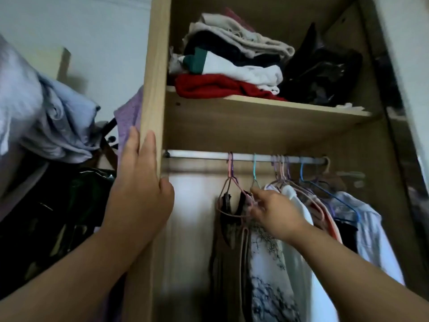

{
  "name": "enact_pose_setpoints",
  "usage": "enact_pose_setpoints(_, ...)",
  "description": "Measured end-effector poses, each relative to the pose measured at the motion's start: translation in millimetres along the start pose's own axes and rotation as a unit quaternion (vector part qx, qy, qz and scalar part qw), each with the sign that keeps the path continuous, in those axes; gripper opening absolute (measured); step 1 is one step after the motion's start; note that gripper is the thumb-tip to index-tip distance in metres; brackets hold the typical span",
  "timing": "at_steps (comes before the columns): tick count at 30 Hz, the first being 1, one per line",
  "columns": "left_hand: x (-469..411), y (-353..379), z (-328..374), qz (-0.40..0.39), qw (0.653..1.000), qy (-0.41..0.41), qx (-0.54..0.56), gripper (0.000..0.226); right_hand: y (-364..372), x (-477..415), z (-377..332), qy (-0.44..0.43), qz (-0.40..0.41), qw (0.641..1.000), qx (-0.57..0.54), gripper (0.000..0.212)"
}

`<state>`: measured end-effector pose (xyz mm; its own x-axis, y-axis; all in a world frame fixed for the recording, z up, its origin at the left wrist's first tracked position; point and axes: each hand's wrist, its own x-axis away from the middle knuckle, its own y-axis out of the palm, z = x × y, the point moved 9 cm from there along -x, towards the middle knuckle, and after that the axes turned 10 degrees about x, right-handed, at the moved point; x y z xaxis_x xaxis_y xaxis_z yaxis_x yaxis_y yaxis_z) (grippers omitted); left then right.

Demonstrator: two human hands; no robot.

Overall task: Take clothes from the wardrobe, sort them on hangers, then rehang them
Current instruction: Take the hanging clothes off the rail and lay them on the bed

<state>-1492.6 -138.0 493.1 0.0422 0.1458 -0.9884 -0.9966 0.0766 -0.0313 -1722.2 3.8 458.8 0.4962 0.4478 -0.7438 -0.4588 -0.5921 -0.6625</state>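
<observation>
Inside the wooden wardrobe a white rail (199, 156) carries several hangers with clothes. A pink hanger (230, 168) holds a dark sleeveless top (226, 231). Beside it a teal hanger (255, 169) holds a white garment with a dark branch print (267, 270). My right hand (276, 213) reaches in and pinches the teal hanger's shoulder just below its hook. My left hand (141, 182) grips the wardrobe's left side panel (154, 77), fingers outside, thumb on the inner face. More pink, purple and blue hangers (301, 175) crowd the rail's right end.
A shelf (267, 108) above the rail bears folded clothes: red (209, 88), white, dark and beige, plus a black bag (322, 73). Left of the wardrobe hang pale blue cloth (58, 117), a purple garment (130, 117) and dark items. The rail's left part is bare.
</observation>
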Motion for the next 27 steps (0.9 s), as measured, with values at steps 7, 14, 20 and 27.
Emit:
enact_pose_setpoints(7,1.4,-1.3,-9.3,0.011,0.997,-0.071,-0.008,0.09,38.7,-74.9,2.6,0.071,-0.043,0.996,-0.014,0.013)
enact_pose_setpoints(14,2.6,-3.0,-9.4,0.021,0.998,-0.051,-0.023,0.087,58.1,-93.1,24.1,0.162,-0.049,0.98,-0.102,0.021)
enact_pose_setpoints(20,1.6,-2.8,-7.6,0.024,0.998,-0.051,-0.033,0.086,37.4,-98.0,33.4,0.15,0.011,0.982,-0.112,0.018)
enact_pose_setpoints(27,1.1,-5.5,-6.8,0.017,0.997,-0.076,-0.026,0.086,-13.8,-68.0,37.6,0.106,0.073,0.982,-0.141,0.02)
